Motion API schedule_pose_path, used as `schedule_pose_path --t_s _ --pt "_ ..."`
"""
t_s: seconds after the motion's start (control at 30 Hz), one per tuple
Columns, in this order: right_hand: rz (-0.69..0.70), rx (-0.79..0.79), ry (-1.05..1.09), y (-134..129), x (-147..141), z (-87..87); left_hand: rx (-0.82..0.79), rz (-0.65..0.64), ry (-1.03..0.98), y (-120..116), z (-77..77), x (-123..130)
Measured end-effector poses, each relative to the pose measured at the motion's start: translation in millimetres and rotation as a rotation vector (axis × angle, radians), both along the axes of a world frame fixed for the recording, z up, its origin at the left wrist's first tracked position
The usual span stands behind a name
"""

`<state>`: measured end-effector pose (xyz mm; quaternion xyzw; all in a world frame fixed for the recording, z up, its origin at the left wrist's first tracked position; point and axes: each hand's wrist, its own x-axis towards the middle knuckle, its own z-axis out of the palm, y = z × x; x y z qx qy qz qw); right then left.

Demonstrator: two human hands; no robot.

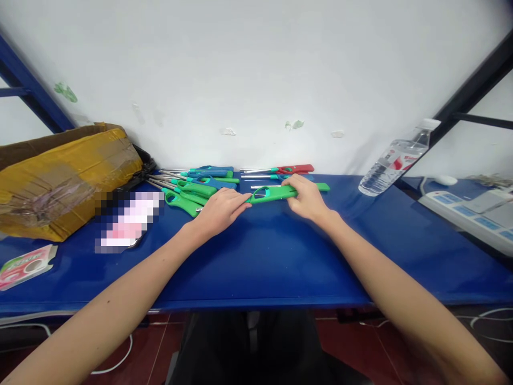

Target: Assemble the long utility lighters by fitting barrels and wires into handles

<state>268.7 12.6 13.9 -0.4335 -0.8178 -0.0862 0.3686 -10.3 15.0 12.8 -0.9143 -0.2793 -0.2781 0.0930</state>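
Note:
Between my two hands lies a green long-necked gas lighter (276, 194), level, just above or on the table. My left hand (224, 211) is closed around its metal neck, and the tip pokes out past the fingers on the left. My right hand (306, 198) grips the handle end. Behind the right hand another green lighter (323, 186) lies on the table, partly covered. Past it are a blue lighter (264, 177) and a red lighter (294, 168). To the left is a heap of several green and blue lighters (196, 188).
The blue table (264, 267) stands against a white wall. A taped cardboard box (72, 182), a blurred-out phone (130, 222) and a printed card (26, 266) are at left. At right are a tilted water bottle (395, 160) and a white scale-like device (473, 211).

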Motion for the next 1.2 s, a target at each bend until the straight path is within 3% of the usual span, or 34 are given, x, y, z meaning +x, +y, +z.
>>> schedule_pose_path --t_s 0.2,0.47,0.73,1.03,1.2 --pt "-0.03 -0.002 0.008 -0.3 -0.6 1.0 0.039 -0.034 0.021 -1.6 -1.0 3.5" --pt "-0.147 -0.07 0.081 5.5 4.4 -0.4 -0.051 0.186 0.107 -1.5 6.2 2.6" --pt "-0.114 -0.224 0.054 3.3 -5.3 -7.7 -0.03 0.157 0.113 0.3 9.3 -2.1" --pt "0.117 -0.22 0.001 -0.2 0.1 8.4 -0.036 0.175 0.08 1.6 14.0 -5.2" --pt "0.209 -0.504 0.149 -3.0 -1.1 14.9 -0.091 0.159 0.068 -0.3 12.2 -3.6"
